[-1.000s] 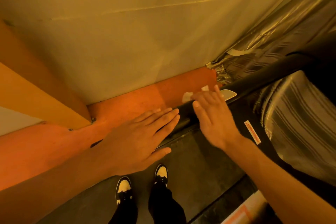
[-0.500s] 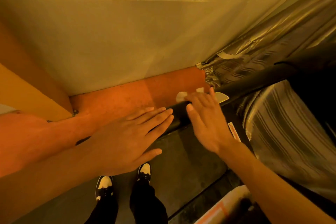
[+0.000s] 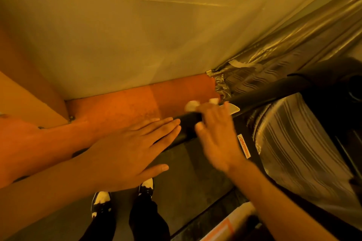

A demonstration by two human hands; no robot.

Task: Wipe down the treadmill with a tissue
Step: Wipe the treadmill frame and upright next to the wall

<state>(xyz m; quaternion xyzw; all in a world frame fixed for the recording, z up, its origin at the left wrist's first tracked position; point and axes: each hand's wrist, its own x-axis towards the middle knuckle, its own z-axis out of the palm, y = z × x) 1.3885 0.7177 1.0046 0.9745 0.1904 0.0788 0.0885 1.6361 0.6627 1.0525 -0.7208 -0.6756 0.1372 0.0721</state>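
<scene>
Head view: mostly buried under the motion-smeared right hand [image 3: 217, 137], just two white scraps of tissue [image 3: 191, 106] peeking past the fingertips on the black treadmill handrail [image 3: 274, 92], grip curled over rail and tissue, thumb on the near side. Left hand [image 3: 133, 148] flat, grip open, straight fingertips just reaching the rail; rail's far end lost in shadow at right. Same spot on the rail as half a second ago, only blurrier now.
</scene>
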